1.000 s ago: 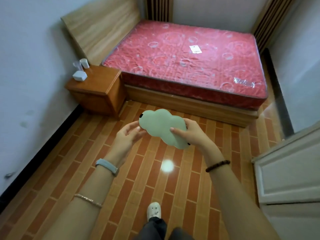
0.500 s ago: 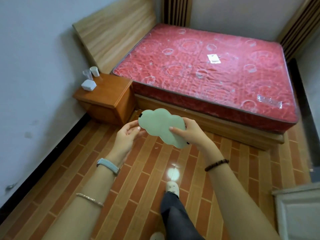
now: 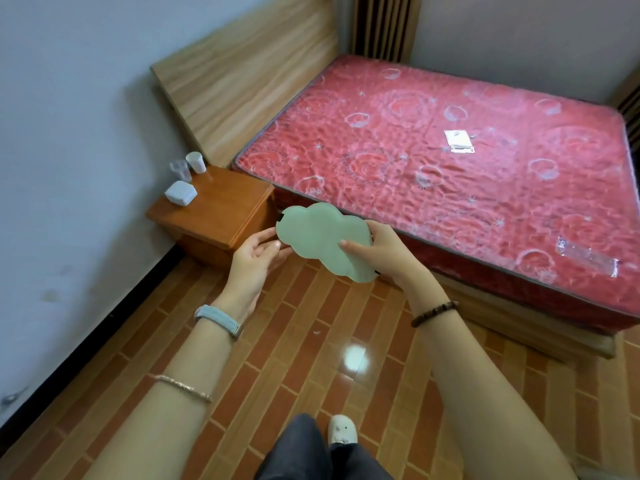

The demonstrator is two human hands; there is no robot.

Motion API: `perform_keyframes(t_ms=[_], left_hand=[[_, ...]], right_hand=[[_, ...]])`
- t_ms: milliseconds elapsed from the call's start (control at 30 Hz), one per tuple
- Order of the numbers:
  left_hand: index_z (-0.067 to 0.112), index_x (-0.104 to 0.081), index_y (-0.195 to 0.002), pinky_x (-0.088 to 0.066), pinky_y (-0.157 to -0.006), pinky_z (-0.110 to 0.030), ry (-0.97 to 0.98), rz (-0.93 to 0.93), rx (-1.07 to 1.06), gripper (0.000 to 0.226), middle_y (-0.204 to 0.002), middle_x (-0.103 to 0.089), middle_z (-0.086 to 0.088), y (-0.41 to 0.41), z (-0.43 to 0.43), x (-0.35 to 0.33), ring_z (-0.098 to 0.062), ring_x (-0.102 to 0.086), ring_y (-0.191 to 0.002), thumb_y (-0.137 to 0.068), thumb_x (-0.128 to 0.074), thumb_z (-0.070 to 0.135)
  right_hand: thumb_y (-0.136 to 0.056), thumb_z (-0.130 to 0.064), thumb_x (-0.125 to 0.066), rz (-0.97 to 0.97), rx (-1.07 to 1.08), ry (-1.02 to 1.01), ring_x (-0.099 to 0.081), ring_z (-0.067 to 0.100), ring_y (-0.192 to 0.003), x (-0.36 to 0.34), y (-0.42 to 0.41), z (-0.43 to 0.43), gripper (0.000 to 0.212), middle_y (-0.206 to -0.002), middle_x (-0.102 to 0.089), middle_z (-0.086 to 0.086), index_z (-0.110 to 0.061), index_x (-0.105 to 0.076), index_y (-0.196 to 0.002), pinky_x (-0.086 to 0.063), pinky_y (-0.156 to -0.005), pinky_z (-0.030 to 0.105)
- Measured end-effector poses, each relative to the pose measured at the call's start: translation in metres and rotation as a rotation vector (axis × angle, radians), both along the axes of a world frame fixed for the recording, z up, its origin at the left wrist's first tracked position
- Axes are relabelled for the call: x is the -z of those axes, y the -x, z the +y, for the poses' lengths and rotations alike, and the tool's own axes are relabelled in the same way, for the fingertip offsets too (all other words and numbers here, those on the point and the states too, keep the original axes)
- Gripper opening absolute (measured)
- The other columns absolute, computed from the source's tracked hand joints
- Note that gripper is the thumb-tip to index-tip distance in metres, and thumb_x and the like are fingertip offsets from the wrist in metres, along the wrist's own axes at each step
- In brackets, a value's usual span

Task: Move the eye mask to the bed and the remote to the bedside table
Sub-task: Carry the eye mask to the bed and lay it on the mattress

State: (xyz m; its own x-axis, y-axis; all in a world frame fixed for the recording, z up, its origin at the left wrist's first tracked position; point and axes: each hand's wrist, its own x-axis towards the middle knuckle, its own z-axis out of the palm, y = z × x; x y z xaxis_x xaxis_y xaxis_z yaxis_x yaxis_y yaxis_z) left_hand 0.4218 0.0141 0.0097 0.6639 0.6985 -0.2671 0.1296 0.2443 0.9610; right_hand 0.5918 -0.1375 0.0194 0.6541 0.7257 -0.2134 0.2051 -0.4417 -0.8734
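A pale green, cloud-shaped eye mask (image 3: 320, 237) hangs in the air in front of me, over the floor just short of the bed's near left corner. My right hand (image 3: 384, 252) grips its right part, thumb on top. The fingertips of my left hand (image 3: 256, 256) pinch its left end, where a black strap tab shows. The bed (image 3: 450, 161) has a bare red patterned mattress and a wooden headboard. The wooden bedside table (image 3: 221, 213) stands left of the bed against the wall. I see no remote.
On the bedside table sit a white box (image 3: 180, 192), a white cup (image 3: 195, 162) and a clear glass (image 3: 180, 169). A small white label or packet (image 3: 459, 142) lies on the mattress. Below me are the brown tiled floor, my leg and a white shoe (image 3: 342, 430).
I have walked closer: the bed and bedside table are larger and nearer. The white cabinet at the right has left the view. Both hands keep the eye mask in the same hold.
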Motion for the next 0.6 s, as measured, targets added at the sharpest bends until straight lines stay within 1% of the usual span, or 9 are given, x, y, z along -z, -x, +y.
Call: perform_keyframes(t_ms=[167,233,333,367,467,500,600], left_hand=[[0.013,-0.054,-0.127,-0.048,-0.099,-0.036,0.015,0.003,-0.022,0.030,-0.112,-0.071,-0.004,-0.043,0.045,0.008,-0.016,-0.069,-0.101,-0.098,-0.049,0.009],[0.014,-0.054,-0.127,-0.048,-0.099,-0.036,0.016,0.003,-0.019,0.030,-0.112,-0.071,-0.005,-0.062,0.066,0.014,-0.016,-0.069,-0.101,-0.098,-0.048,0.009],[0.014,-0.054,-0.127,-0.049,-0.096,-0.033,0.023,-0.001,-0.014,0.029,-0.113,-0.071,-0.006,-0.091,0.103,0.019,-0.015,-0.069,-0.101,-0.099,-0.048,0.010],[0.014,-0.053,-0.127,-0.050,-0.094,-0.032,0.028,-0.008,-0.014,0.029,-0.113,-0.071,-0.006,-0.101,0.117,0.019,-0.015,-0.069,-0.100,-0.099,-0.048,0.009],[0.013,-0.053,-0.128,-0.051,-0.093,-0.030,0.038,-0.020,-0.022,0.030,-0.114,-0.070,-0.007,-0.132,0.162,0.018,-0.014,-0.069,-0.100,-0.099,-0.047,0.009],[0.012,-0.053,-0.128,-0.050,-0.094,-0.031,0.047,-0.021,-0.027,0.030,-0.114,-0.070,-0.007,-0.142,0.177,0.018,-0.015,-0.069,-0.100,-0.099,-0.047,0.009],[0.010,-0.052,-0.128,-0.051,-0.094,-0.031,0.062,-0.021,-0.030,0.030,-0.117,-0.068,-0.010,-0.169,0.222,0.015,-0.016,-0.069,-0.100,-0.099,-0.047,0.006]], right_hand=[[-0.085,-0.034,-0.069,-0.002,-0.034,0.008,-0.067,0.016,-0.096,0.006,-0.046,0.048,0.042,-0.111,-0.069,0.001,-0.015,-0.060,-0.121,-0.058,-0.082,0.038],[-0.085,-0.033,-0.069,0.005,-0.035,0.010,-0.067,0.016,-0.096,0.009,-0.066,0.069,0.042,-0.112,-0.069,0.001,-0.015,-0.060,-0.122,-0.058,-0.081,0.036],[-0.086,-0.032,-0.069,0.019,-0.025,0.011,-0.068,0.018,-0.097,0.013,-0.095,0.107,0.042,-0.112,-0.069,0.002,-0.014,-0.059,-0.123,-0.058,-0.081,0.037],[-0.086,-0.032,-0.069,0.008,-0.024,0.017,-0.068,0.018,-0.096,0.014,-0.105,0.121,0.043,-0.112,-0.069,0.002,-0.014,-0.059,-0.123,-0.058,-0.080,0.035],[-0.086,-0.031,-0.069,-0.003,-0.037,0.018,-0.069,0.015,-0.094,0.014,-0.136,0.167,0.042,-0.110,-0.070,0.001,-0.014,-0.059,-0.123,-0.057,-0.070,0.024],[-0.087,-0.029,-0.068,0.004,-0.038,0.016,-0.069,0.015,-0.093,0.012,-0.145,0.183,0.041,-0.110,-0.070,0.001,-0.014,-0.060,-0.124,-0.057,-0.070,0.024],[-0.087,-0.026,-0.069,0.018,-0.029,0.012,-0.069,0.016,-0.094,0.006,-0.170,0.228,0.040,-0.111,-0.070,0.002,-0.013,-0.060,-0.124,-0.058,-0.078,0.032]])
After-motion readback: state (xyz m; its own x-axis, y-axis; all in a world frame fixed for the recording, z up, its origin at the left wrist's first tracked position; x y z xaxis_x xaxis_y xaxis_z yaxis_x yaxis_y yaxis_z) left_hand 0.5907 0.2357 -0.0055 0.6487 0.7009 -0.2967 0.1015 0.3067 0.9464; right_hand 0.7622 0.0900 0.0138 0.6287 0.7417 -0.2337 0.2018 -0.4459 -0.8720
